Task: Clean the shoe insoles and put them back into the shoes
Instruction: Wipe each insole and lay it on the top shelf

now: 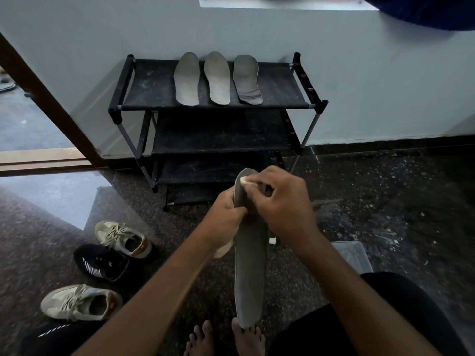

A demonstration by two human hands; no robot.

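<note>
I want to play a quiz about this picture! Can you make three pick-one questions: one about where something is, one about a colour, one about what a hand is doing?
1. Where do the three flat grey insoles lie? A) top shelf of the black fabric shoe rack B) floor C) inside shoes
2. What colour is the knit sneaker between the two beige lace-up sneakers? A) red B) black C) blue
3. What is the left hand doing? A) resting open B) holding a shoe C) gripping the long grey insole
Answers: 1A, they lie on the top shelf. 2B, its upper is black. 3C, its fingers curl round it while the right hand presses a small white pad on it.
</note>
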